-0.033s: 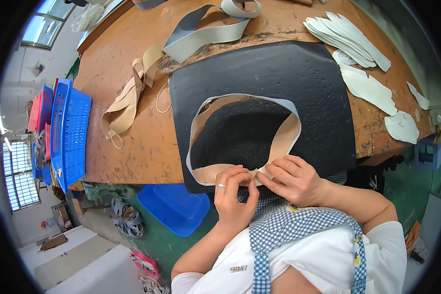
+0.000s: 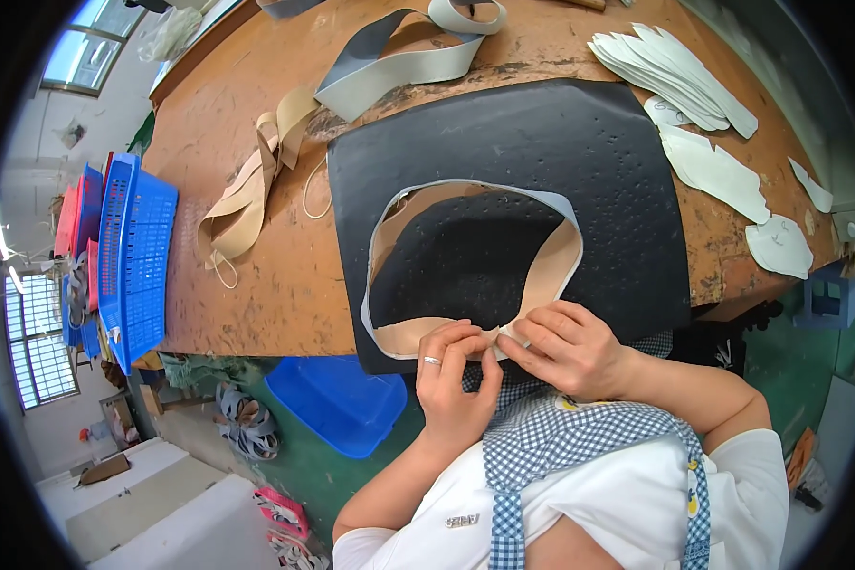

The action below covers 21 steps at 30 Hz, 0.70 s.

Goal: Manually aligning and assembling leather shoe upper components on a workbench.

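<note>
Head view showed, at far left, a stack of blue slatted plastic crates (image 2: pixel 135 256) standing on edge beside the worn brown wooden workbench (image 2: pixel 256 285), with red crates behind them. Below the bench edge a blue plastic tub (image 2: pixel 337 404) sat on the green floor, near a heap of grey straps.

On the bench top, left of centre, lay a bundle of tan leather strips (image 2: pixel 247 195) with a thin cord looped beside it. Further back a wide grey and tan looped band (image 2: pixel 399 57) rested near the far edge.

At centre a large black rubber mat (image 2: pixel 617 190) covered the bench in front of the person. On it lay a long curved strip, grey on one face and tan on the other, bent into an open ring (image 2: pixel 556 275); its two ends met at the near edge of the mat.

The left hand (image 2: pixel 456 375), wearing a ring, was closed with thumb and fingers pinching one end of the strip. The right hand (image 2: pixel 565 351) touched it fingertip to fingertip, likewise closed, pinching the other end of the strip, so that both ends were pressed together between the two hands.

To the right, a fanned pile of white cut pieces (image 2: pixel 674 71) lay at the back, and several loose white shaped pieces (image 2: pixel 717 171) were spread toward the bench's right edge. The person wore a white shirt and a blue checked apron (image 2: pixel 560 442).
</note>
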{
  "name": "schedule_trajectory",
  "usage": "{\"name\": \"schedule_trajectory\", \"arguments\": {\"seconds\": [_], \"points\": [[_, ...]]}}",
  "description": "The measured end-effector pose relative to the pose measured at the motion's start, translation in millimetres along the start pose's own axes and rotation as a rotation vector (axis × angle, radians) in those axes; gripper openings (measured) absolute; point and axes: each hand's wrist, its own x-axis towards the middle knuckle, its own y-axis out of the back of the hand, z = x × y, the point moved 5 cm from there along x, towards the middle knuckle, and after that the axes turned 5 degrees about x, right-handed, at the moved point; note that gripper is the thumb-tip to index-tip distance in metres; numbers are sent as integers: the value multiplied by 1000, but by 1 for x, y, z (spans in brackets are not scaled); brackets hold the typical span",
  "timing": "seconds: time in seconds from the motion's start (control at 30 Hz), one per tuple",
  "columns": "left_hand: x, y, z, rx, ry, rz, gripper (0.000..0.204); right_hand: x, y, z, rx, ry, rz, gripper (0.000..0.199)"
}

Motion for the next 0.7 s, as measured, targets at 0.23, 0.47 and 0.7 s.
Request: {"name": "schedule_trajectory", "arguments": {"seconds": [0.23, 0.47, 0.7], "points": [[-3, -9, 4, 68, -190, 60, 24, -5, -4, -4, 1, 39, 41, 27], [-7, -8, 6, 152, -301, 84, 24, -10, 0, -2, 28, 14, 54, 30], [-5, -6, 12, 232, -392, 73, 23, -10, 0, -2, 28, 32, 50, 26]]}}
